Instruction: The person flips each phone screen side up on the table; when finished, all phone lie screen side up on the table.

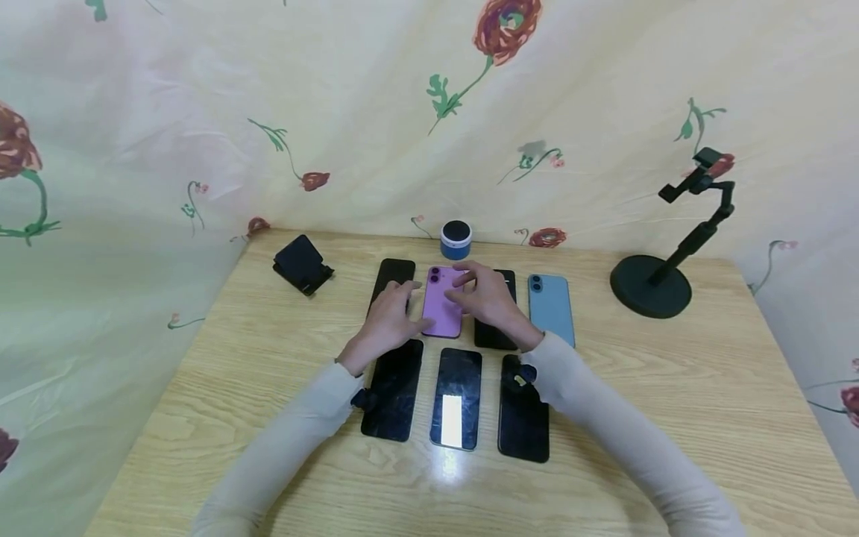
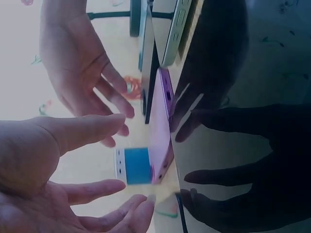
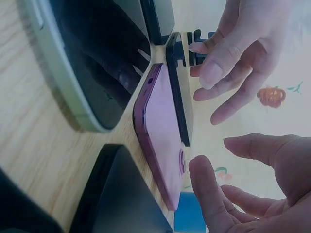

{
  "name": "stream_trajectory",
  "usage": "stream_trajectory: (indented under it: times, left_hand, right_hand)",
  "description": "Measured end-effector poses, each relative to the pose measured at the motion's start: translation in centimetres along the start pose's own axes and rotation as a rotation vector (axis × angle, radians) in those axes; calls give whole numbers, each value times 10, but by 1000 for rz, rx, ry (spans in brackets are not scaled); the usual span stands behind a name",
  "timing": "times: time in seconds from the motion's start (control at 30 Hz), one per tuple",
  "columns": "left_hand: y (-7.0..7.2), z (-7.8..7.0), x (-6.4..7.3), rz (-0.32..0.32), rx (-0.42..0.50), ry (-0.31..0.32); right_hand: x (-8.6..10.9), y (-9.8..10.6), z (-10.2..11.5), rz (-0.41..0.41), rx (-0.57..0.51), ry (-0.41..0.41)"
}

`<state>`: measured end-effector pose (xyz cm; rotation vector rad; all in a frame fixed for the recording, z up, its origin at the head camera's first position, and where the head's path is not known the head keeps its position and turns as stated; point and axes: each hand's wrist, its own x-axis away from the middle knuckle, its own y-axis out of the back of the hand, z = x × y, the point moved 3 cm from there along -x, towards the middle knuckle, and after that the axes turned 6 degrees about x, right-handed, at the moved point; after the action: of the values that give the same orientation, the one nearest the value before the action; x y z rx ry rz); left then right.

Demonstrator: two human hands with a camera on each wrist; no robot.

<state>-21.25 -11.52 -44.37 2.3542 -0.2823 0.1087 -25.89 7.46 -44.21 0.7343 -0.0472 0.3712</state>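
A purple phone (image 1: 441,309) lies camera side up in the back row of phones. My left hand (image 1: 391,319) hovers at its left side, fingers spread, above a black phone (image 1: 393,273). From the right my right hand (image 1: 488,297) reaches over the purple phone's edge, fingers loosely bent, with another black phone (image 1: 495,335) beneath it. In the right wrist view, a gap shows between the fingertips (image 3: 200,167) and the purple phone (image 3: 163,131). Nothing is held in either hand. The left wrist view shows both hands mirrored in a dark screen (image 2: 214,155).
A blue phone (image 1: 552,309) ends the back row. Nearer lie a large black phone (image 1: 394,391), a phone with a bright reflection (image 1: 458,374) and another black one (image 1: 523,429). Behind stands a blue-and-white cylinder (image 1: 456,245). A folded black stand (image 1: 300,262) and jointed black stand (image 1: 651,289) flank them.
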Motion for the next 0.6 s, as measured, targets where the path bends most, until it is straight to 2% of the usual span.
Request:
stream_trajectory:
  times: [0.17, 0.4, 0.6]
  left_hand:
    - [-7, -7, -2, 32, -53, -16]
    - [-17, -15, -5, 113, -98, -12]
    - [-27, -22, -10, 126, -169, 21]
  right_hand:
    - [-1, 3, -7, -11, -4, 1]
    - [-5, 4, -16, -25, -19, 1]
    - [-9, 5, -21, -25, -20, -13]
